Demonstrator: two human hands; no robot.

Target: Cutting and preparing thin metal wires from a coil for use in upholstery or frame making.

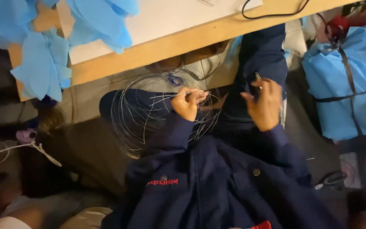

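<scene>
A loose coil of thin grey wire (149, 114) rests on my lap, in front of my dark blue jacket (208, 182). My left hand (187, 102) pinches a few wire strands near their ends, which stick out to the left and right of my fingers. To the right, my right hand (264, 106) is closed around a small metal tool (258, 77) whose tip pokes up above my fingers. The two hands are about a hand's width apart, both below the table's edge.
A wooden table edge (183, 42) runs across the top with a white sheet (170, 17) and a black cable (272, 15). Blue fabric pieces (43, 63) hang at the left. A blue bundle strapped in black (344, 85) lies at the right. Scissors (331, 180) lie at the lower right, a white cord (30, 148) at the left.
</scene>
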